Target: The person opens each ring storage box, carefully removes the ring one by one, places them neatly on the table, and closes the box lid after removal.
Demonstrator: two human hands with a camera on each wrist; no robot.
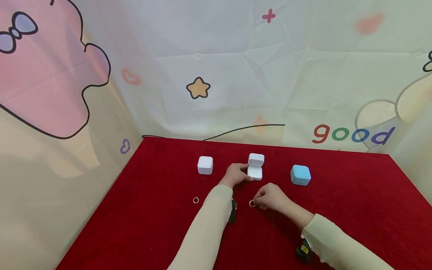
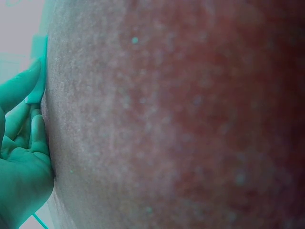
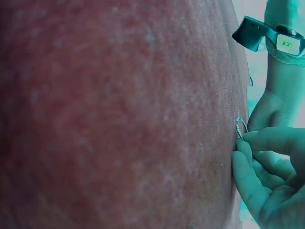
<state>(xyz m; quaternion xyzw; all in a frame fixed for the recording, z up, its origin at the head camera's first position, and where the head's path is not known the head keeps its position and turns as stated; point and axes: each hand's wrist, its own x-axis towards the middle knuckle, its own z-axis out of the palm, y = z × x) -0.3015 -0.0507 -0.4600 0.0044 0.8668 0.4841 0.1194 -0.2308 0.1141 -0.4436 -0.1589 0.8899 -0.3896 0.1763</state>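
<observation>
Loose ring (image 1: 196, 203): lies by itself on the red cloth (image 1: 141, 217), lower middle of the frame and left of centre, just beside the left sleeve (image 1: 209, 221).
Star (image 1: 198, 88): orange with a dark outline, printed on the pale backdrop (image 1: 236, 105), upper middle of the frame.
Closed white box (image 1: 205, 165): small, with rounded corners, standing near the far edge of the cloth, left of the open one.
Left hand (image 1: 235, 174): grips the open box at its left side, thumb at the lower front edge, fingers up by the hinge.
Pinched ring (image 1: 249, 203): just below the centre of the frame, nearer than the open box and apart from it; the right wrist view shows a beaded row along its band. I cannot tell whether it touches the cloth.
Open white ring box (image 1: 255, 172): right of centre, lid standing up at the back, white lining facing me.
Right hand (image 1: 272, 197): pinches that ring between thumb and forefinger.
Light-blue box (image 1: 300, 175): closed, right of the middle, well apart from both hands.
Right sleeve (image 1: 341, 242): pale, running off the lower right, a dark wrist device (image 1: 303, 252) at its cuff.
"good" lettering (image 1: 347, 134): multicoloured, on the backdrop at middle right.
</observation>
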